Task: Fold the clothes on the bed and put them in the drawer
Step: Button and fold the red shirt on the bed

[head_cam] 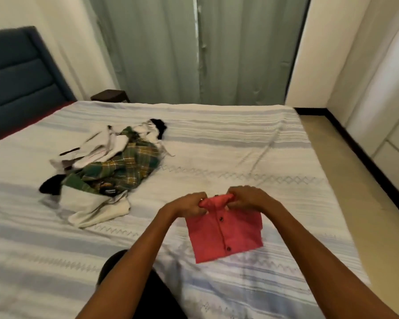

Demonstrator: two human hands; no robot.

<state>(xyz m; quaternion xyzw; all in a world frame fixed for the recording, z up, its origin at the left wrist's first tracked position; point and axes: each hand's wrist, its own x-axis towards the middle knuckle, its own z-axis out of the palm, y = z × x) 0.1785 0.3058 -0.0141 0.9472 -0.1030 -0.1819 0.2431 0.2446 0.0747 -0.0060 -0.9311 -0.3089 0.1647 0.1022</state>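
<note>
I hold the red shirt [226, 233] by its collar, my left hand [189, 204] and right hand [248, 198] each pinching one end; it lies folded square near the bed's [251, 143] front edge, toward the right side. If I lift by the collar alone, I judge the soft folds underneath could fall open. The cloth looks thin and matte, with small dark buttons. The pile [106, 166], plaid and white, sits crumpled toward the left edge.
</note>
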